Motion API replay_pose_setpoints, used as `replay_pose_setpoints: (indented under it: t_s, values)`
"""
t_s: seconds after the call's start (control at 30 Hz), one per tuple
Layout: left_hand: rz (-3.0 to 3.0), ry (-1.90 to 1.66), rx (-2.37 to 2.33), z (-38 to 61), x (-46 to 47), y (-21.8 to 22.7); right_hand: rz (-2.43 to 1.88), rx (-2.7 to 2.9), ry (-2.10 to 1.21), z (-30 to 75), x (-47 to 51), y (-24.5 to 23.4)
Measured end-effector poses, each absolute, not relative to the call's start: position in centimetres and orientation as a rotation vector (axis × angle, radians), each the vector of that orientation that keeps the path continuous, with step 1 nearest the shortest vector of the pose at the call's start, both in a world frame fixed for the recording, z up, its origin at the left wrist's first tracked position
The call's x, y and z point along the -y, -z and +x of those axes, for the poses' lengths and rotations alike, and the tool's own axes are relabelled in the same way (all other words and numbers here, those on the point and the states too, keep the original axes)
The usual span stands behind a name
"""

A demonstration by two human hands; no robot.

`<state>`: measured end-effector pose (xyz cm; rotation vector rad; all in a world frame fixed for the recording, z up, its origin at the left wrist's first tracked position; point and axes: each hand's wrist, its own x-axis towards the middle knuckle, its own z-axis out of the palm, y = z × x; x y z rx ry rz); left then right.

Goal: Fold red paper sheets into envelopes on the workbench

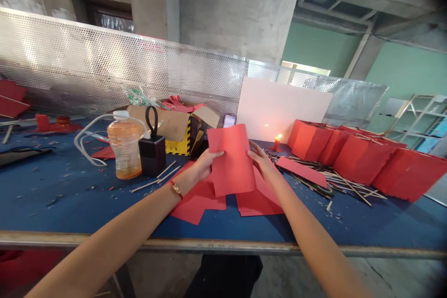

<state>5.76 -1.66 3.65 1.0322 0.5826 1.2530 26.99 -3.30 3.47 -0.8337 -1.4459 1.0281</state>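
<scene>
A sheet of red paper (233, 163), slightly curved, is held up above the table between both hands. At its left edge my left hand (206, 162) grips it, thumb on the near face and the other fingers behind. My right hand (261, 160) pinches the right edge, its fingertips partly hidden behind the sheet. Below lie more red paper sheets (195, 200) on the left and a stack of red sheets (260, 205) on the right, both on the blue tabletop (87, 205).
A lit red candle (277, 143) burns before a white board (279, 107). Red paper boxes (365, 156) and thin wooden sticks (344, 184) lie right. To the left stand an orange bottle (124, 149), a black power bank (152, 154) and a cardboard box (164, 123) with red scraps.
</scene>
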Motion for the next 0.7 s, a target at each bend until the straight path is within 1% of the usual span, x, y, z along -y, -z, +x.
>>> replay_pose_setpoints:
  t_s: [0.1, 0.47, 0.7]
  values:
    - [1.100, -1.200, -0.477, 6.0, 2.7, -4.1, -0.862, 1.429, -1.101, 26.8, 3.3, -3.3]
    - [1.079, -1.235, -0.423, 6.4, 3.4, -3.9, -0.968, 1.413, -0.818, 25.6, 3.6, -3.4]
    - [1.044, -1.243, -0.443, 6.5, 3.4, -4.0, -0.958, 1.407, -0.806, 25.5, 3.8, -3.7]
